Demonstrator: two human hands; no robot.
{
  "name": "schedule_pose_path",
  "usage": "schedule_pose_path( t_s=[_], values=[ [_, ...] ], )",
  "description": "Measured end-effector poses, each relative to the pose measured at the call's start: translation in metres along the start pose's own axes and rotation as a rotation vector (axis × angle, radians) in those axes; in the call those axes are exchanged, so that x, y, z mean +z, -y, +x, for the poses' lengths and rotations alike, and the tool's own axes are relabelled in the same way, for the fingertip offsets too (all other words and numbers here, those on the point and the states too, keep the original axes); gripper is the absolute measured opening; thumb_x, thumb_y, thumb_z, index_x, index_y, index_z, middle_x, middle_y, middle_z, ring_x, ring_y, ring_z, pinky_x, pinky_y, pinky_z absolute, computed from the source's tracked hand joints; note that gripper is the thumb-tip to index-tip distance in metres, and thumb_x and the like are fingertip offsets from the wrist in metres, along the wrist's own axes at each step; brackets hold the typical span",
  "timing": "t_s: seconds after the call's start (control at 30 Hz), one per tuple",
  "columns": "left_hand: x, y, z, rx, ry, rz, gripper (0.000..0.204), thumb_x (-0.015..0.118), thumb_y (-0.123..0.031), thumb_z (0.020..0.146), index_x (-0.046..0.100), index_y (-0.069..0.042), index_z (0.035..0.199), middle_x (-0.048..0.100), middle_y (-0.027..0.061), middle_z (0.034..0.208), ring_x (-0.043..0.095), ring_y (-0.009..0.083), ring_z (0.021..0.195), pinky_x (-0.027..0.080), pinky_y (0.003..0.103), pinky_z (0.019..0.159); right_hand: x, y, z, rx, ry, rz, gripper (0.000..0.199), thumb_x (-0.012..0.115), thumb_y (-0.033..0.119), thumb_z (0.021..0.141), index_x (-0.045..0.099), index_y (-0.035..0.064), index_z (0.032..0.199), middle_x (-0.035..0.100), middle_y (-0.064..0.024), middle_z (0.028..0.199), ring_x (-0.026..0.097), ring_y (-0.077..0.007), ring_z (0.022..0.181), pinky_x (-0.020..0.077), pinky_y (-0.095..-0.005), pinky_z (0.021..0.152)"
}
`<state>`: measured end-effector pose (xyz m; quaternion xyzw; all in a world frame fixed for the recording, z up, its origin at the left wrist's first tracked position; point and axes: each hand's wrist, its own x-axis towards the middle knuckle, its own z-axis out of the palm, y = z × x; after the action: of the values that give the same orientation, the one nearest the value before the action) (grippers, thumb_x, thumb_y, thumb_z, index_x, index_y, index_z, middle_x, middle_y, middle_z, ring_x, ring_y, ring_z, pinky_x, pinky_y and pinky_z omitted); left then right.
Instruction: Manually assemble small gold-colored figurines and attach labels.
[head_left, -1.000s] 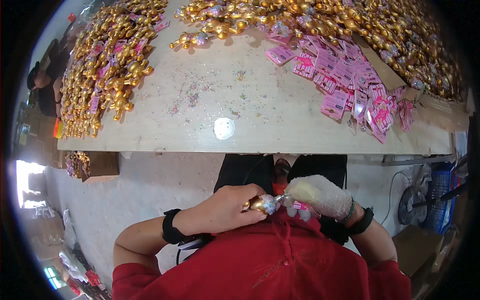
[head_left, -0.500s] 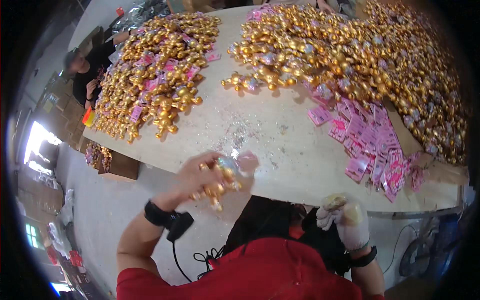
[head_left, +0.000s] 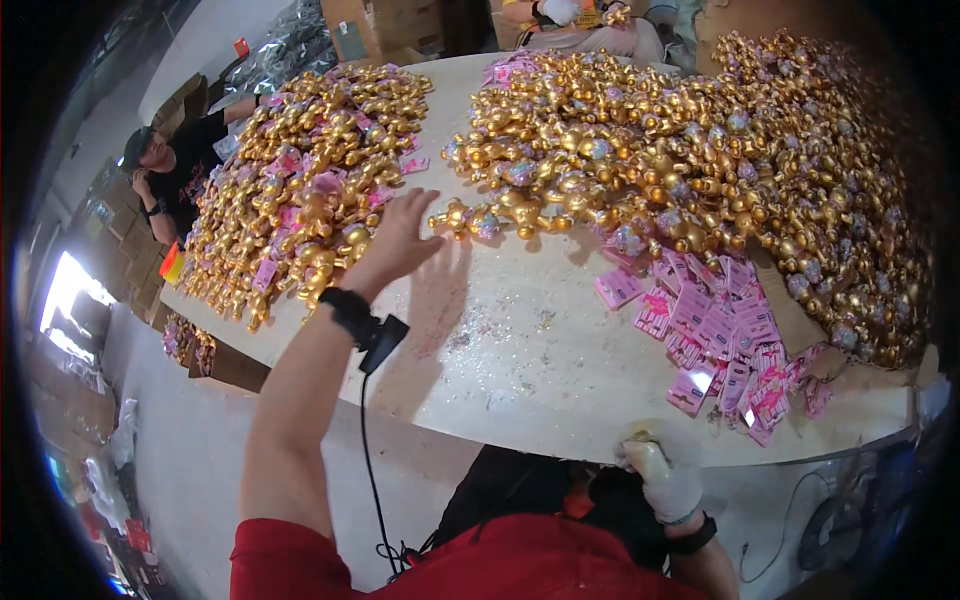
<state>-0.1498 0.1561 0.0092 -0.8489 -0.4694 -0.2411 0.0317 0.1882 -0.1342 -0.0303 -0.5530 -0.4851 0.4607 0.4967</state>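
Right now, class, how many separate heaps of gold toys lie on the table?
2. One heap lies at the table's left end, just beyond the left hand. A larger heap covers the far right. More may lie beyond the picture's edge.

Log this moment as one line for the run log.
left hand: open, empty, reaching over table beside left gold toy pile | right hand: gloved, at near table edge, grip unclear | pink tags: right of centre

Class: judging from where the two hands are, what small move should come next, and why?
Probably draw the open left hand back toward the body: it hovers empty beside the left heap of gold plastic figures, while the gloved right hand waits at the pale table edge.
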Motion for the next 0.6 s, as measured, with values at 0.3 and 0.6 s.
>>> schedule_pose_path(
  t_s=[0.3, 0.6],
  values=[
    [0.035, -0.065, -0.009, -0.047, 0.217, -0.057, 0.066, 0.07, -0.014, 0.069, 0.04, -0.011, 0.128, 0.04, 0.02, 0.128, 0.042, 0.0404, 0.114, 0.04, 0.044, 0.095, -0.004, -0.002, 0.005, -0.179, 0.04, -0.163, 0.006, 0.061, 0.003, 0.076, 0.063, 0.0012, 0.081, 0.061, -0.007, 0.073, 0.058, -0.015, 0.062, 0.0457, -0.0267, 0.056],
    [0.059, -0.186, 0.022, 0.058, 0.147, -0.246, 0.026, 0.067, -0.013, 0.073, 0.058, -0.003, 0.095, 0.057, 0.0146, 0.092, 0.057, 0.0322, 0.085, 0.047, 0.041, 0.072, -0.009, -0.003, 0.006, -0.299, 0.071, -0.277, 0.013, 0.064, 0.007, 0.076, 0.063, 0.0058, 0.088, 0.063, -0.0105, 0.08, 0.062, -0.0243, 0.07, 0.049, -0.0317, 0.063]
  ],
)
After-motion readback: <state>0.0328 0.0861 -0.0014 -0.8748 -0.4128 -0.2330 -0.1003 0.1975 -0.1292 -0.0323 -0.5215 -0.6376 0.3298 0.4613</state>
